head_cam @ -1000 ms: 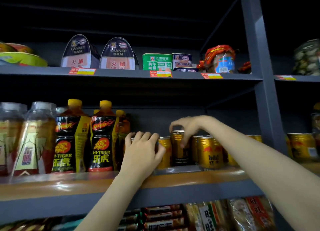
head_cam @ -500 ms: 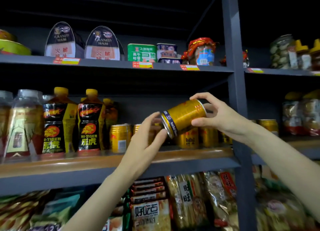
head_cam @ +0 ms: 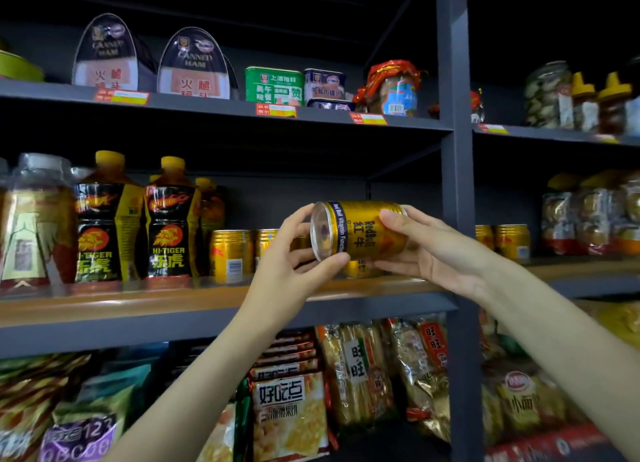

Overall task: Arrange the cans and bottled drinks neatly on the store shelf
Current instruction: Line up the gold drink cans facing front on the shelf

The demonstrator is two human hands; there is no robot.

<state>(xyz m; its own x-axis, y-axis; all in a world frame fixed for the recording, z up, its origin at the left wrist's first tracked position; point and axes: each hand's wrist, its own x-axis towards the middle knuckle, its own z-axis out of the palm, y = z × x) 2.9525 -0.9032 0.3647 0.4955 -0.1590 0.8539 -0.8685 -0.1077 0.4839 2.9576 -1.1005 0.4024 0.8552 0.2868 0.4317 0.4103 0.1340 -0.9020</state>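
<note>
Fingers (head_cam: 393, 219) of both hands grip the sideways gold can (head_cam: 360, 231).

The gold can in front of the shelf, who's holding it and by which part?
Both hands hold the gold can, tipped on its side. The left hand pinches the rim of the end facing the camera; the right hand grips the body.

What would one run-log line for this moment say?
gold can: sideways, off shelf | left hand: pinches end | right hand: grips body
</note>
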